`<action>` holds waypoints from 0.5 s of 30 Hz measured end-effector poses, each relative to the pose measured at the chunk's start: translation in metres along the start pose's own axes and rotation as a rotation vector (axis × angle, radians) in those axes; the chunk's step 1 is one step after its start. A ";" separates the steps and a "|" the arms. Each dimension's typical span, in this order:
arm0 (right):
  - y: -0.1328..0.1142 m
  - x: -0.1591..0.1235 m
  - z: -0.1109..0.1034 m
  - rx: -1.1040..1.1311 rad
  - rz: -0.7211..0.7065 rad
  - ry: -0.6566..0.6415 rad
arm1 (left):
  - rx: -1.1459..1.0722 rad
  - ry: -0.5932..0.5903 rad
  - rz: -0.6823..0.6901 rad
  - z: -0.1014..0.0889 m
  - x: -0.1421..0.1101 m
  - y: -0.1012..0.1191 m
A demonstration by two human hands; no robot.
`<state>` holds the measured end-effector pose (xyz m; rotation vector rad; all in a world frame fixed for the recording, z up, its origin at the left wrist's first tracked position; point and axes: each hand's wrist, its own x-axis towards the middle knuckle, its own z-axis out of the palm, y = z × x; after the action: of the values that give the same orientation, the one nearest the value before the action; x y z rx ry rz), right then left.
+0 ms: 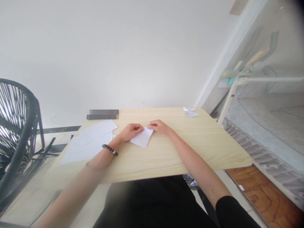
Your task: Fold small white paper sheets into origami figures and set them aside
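Note:
A small white piece of paper (143, 138), roughly square, is held tilted over the middle of the table. My left hand (131, 131) pinches its upper left edge between thumb and fingers. At the upper right corner, my right hand (158, 126) grips the same paper, thumb on top. The two hands are close together, with a narrow gap between the fingertips. Whether the paper is folded, and how many layers it has, I cannot make out. A dark beaded bracelet (110, 149) circles my left wrist.
White paper sheets (91, 139) overlap on the left of the wooden table (190, 158). Behind them lies a dark, blurred-out object (102, 114). A folded paper piece (190, 112) sits at the far right corner. A woven chair (30, 107) stands left; a white metal frame (229, 101) stands right.

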<state>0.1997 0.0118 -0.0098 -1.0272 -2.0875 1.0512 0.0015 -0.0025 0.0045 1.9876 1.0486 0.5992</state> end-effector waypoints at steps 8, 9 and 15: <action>-0.001 -0.001 0.001 -0.054 -0.026 -0.019 | 0.048 0.012 0.008 0.000 0.000 -0.001; -0.001 -0.001 0.001 -0.059 -0.027 -0.019 | 0.049 0.012 0.009 0.000 0.000 0.000; -0.002 0.000 0.001 -0.048 -0.030 -0.022 | 0.012 0.001 -0.001 0.000 0.000 0.001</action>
<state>0.1982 0.0101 -0.0088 -1.0086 -2.1481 1.0065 0.0017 -0.0031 0.0055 1.9970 1.0561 0.5945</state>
